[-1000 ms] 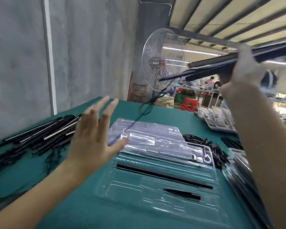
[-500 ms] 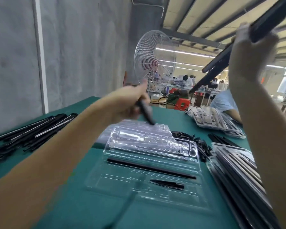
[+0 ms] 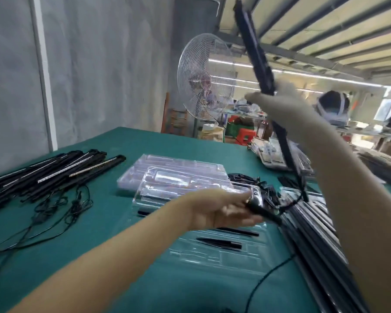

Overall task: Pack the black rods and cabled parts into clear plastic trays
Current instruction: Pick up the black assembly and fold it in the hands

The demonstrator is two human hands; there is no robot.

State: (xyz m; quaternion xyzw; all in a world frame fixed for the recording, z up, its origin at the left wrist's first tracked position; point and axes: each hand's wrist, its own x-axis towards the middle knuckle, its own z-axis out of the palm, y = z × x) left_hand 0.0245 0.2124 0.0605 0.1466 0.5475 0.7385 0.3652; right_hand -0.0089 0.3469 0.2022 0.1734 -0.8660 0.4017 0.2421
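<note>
My right hand (image 3: pixel 278 105) is raised high and grips a long black rod (image 3: pixel 255 53) that stands almost upright, its lower end reaching down toward the table. My left hand (image 3: pixel 226 208) hovers over the clear plastic tray (image 3: pixel 215 254) and holds a small black cabled part (image 3: pixel 261 212) between thumb and fingers; a thin cable runs from it to the rod's lower end. The tray holds one long black rod (image 3: pixel 237 231) and a short black piece (image 3: pixel 219 242). A stack of empty clear trays (image 3: pixel 178 177) lies behind it.
A pile of black rods with cables (image 3: pixel 48 172) lies on the green table (image 3: pixel 88 233) at the left. Filled trays (image 3: pixel 312 229) are stacked at the right edge, loose black parts (image 3: pixel 246 179) behind. A standing fan (image 3: pixel 203 77) and another person's workplace are beyond.
My right hand swung the rod from slanted to nearly upright. My left hand moved right and down with the cabled part, from above the tray stack to over the front tray.
</note>
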